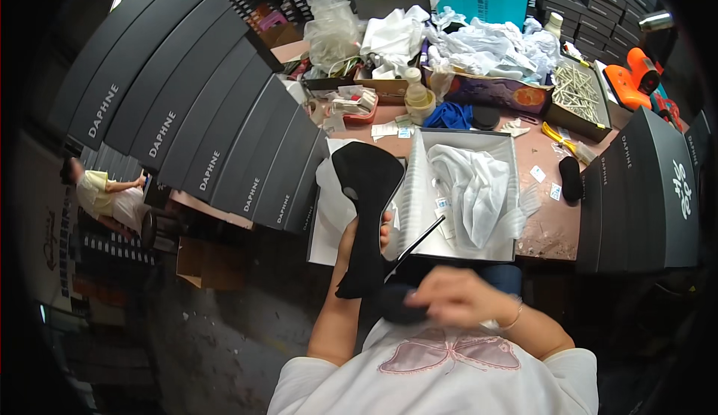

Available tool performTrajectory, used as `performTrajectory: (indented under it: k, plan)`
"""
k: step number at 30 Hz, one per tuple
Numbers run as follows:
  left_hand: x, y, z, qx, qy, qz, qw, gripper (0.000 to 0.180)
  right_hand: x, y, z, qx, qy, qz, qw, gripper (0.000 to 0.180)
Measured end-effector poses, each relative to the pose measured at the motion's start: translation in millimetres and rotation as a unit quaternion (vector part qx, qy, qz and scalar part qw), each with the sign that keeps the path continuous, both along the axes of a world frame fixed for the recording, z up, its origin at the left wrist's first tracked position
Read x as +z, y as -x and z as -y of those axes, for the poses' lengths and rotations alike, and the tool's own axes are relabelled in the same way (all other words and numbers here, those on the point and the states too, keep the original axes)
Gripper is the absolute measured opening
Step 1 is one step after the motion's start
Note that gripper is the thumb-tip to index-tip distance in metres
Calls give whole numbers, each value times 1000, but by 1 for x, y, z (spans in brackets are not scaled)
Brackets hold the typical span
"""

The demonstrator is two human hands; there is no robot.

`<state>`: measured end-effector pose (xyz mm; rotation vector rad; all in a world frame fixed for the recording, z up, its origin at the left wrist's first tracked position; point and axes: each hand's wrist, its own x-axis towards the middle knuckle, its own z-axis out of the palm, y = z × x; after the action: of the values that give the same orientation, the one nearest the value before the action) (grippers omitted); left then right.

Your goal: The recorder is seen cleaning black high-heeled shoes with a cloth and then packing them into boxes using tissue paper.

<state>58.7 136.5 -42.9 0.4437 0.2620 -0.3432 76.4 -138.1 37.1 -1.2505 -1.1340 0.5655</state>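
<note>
A black high-heeled shoe [368, 172] is in my left hand [386, 229], its broad front pointing away from me. Most of that hand is hidden behind the shoe; its fingertips show at the right side. The thin glossy heel [420, 241] juts out to the upper right. Close to my chest, my right hand [460, 295] grips a dark rounded pad [402, 304], smeared by motion, near the shoe's back end. Beyond the shoe lies an open shoe box [516, 191] with white tissue paper [475, 183] inside.
Dark shoe boxes [224, 116] are stacked at the left, with more boxes [636, 191] at the right. Across the table stand a bottle [419, 93], a blue cloth [451, 115], a box of white sticks [576, 90] and an orange tape dispenser [632, 82]. A person [108, 191] sits far left.
</note>
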Motion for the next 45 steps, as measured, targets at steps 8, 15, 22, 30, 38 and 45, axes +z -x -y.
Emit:
performTrajectory:
  k: [8, 15, 22, 30, 38, 45]
  plan:
    - [-22, -20, 4, 74, 292, -21, 953, 32, -15, 30, -50, -17, 4, 249, 968, 46]
    - [-35, -25, -2, 76, 431, 37, 898, 37, 25, -22, -41, -383, -66, 190, 902, 54]
    - [12, -28, 14, 98, 467, 79, 875, 64, -35, 32, -41, -50, -48, 177, 982, 54]
    - [-7, -32, 39, 12, 553, 169, 816, 64, -9, -39, -65, -298, -46, 221, 927, 56]
    - [50, -13, 9, 215, -231, 39, 948, 45, -41, -9, 8, -300, 72, 58, 950, 47]
    - [69, -16, 88, 223, -605, 284, 710, 70, -37, -43, -44, -242, 24, -166, 956, 53]
